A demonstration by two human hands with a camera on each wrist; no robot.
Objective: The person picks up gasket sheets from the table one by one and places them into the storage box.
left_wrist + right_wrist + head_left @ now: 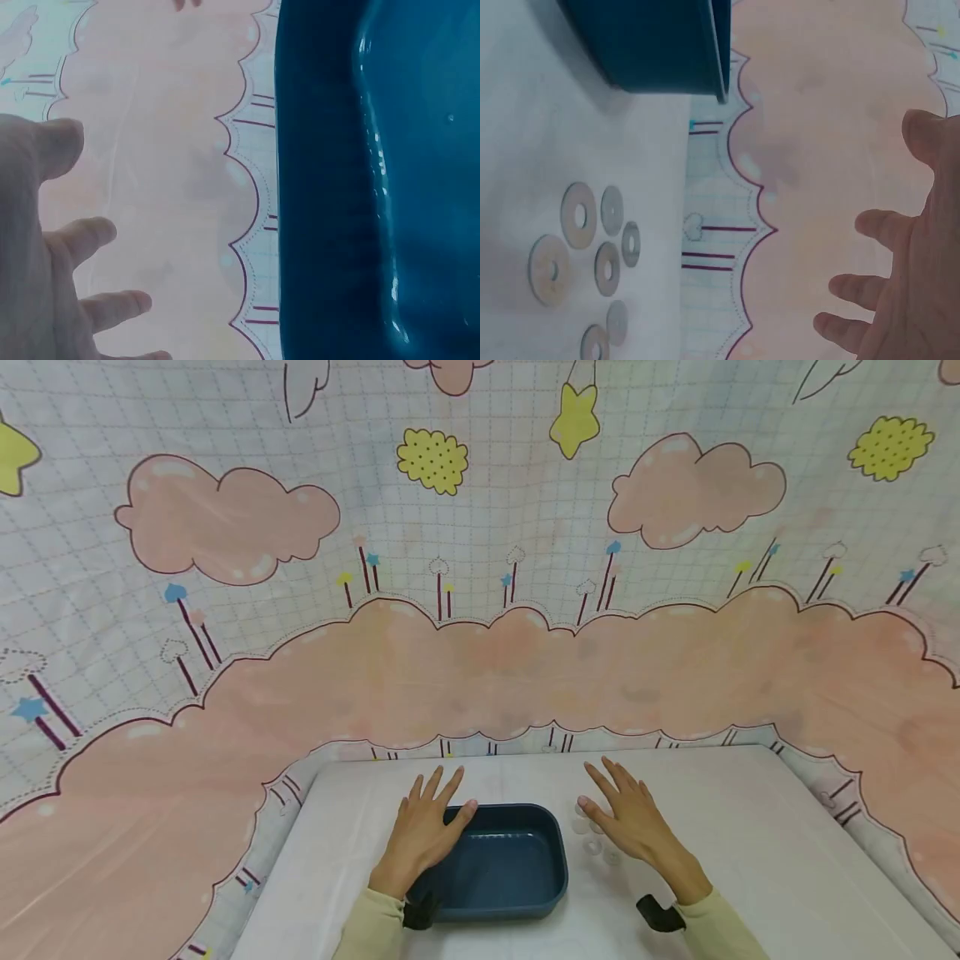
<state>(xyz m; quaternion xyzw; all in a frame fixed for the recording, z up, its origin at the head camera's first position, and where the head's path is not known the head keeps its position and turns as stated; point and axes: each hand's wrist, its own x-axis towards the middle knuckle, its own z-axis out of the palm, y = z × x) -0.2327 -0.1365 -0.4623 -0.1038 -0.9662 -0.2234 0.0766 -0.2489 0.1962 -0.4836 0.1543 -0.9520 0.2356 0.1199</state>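
A dark blue rectangular tray (502, 906) rests on the white table. My left hand (425, 833) hovers over the tray's left side, fingers spread and holding nothing; in the left wrist view that hand (45, 247) appears beside the tray wall (319, 187). To the tray's right, my right hand (633, 821) is held above the table with its fingers apart and nothing in them. Several flat metal washers (578, 215) of differing sizes lie loosely grouped on the table below the right hand (907, 247). In the head view the hand partly hides the washers (592, 845).
The white tabletop (360, 802) reaches out on both sides of the tray. Behind it hangs a cloth backdrop (480, 677) printed with pink clouds and yellow stars. Each wrist carries a dark strapped device (660, 913).
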